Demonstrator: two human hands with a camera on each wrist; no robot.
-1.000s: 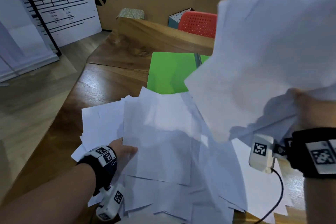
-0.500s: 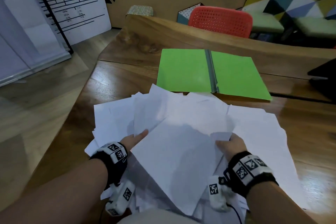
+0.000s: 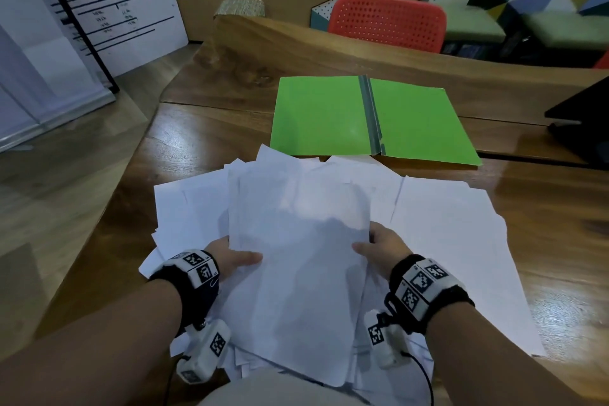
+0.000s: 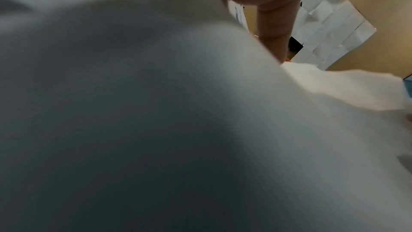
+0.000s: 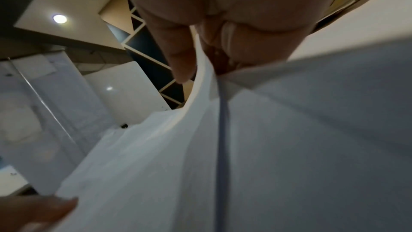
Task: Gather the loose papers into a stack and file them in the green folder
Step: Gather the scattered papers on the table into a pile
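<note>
A bundle of white papers [image 3: 296, 260] is held up in front of me above the table. My left hand [image 3: 235, 260] grips its left edge with the thumb on top, and my right hand [image 3: 374, 249] grips its right edge the same way. In the right wrist view the thumb [image 5: 178, 59] presses on the sheets [image 5: 223, 147]; in the left wrist view paper [image 4: 156, 112] fills most of the picture. More loose papers [image 3: 445, 224] lie spread on the table beneath. The green folder [image 3: 369, 115] lies open flat just beyond them.
The wooden table [image 3: 204, 142] runs to a raised back ledge. A red chair [image 3: 387, 21] stands behind it. A dark object [image 3: 583, 122] sits at the table's right edge. A whiteboard [image 3: 99, 0] leans at the left, over the floor.
My right hand brought its raised papers down onto the pile. Both hands now hold one bundle squared between them, turned lengthwise toward the folder.
</note>
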